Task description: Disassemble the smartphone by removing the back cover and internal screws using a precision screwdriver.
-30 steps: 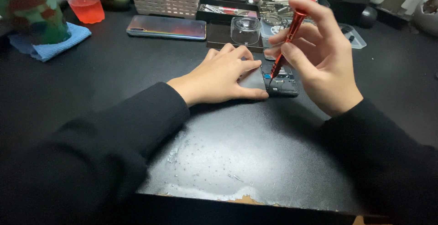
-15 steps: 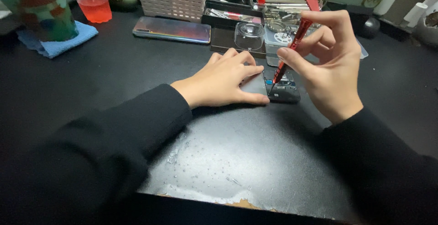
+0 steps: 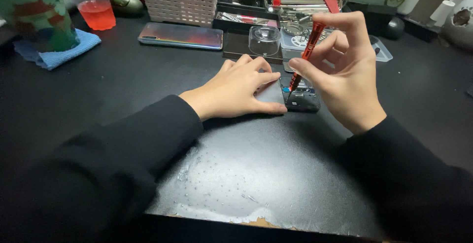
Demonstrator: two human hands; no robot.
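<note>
An opened dark phone (image 3: 299, 98) lies on the black mat (image 3: 256, 164), its inner parts showing. My left hand (image 3: 236, 89) lies flat on its left part, pinning it down, fingers together. My right hand (image 3: 345, 70) pinches a slim red screwdriver (image 3: 306, 55) between thumb and fingers. The screwdriver stands tilted, its tip down on the phone's inside near the upper left corner. Both arms are in black sleeves.
Behind the hands lie an iridescent phone back (image 3: 180, 35), a clear round dome (image 3: 265, 40), a white basket (image 3: 178, 1) and trays of tools (image 3: 295, 11). A cup of red liquid (image 3: 93, 7) and a green container (image 3: 34, 11) on a blue cloth (image 3: 55, 51) stand far left.
The view has shifted slightly. My right hand's fingers have moved around the screwdriver's shaft while the tip stays on the phone. My left hand has stayed put.
</note>
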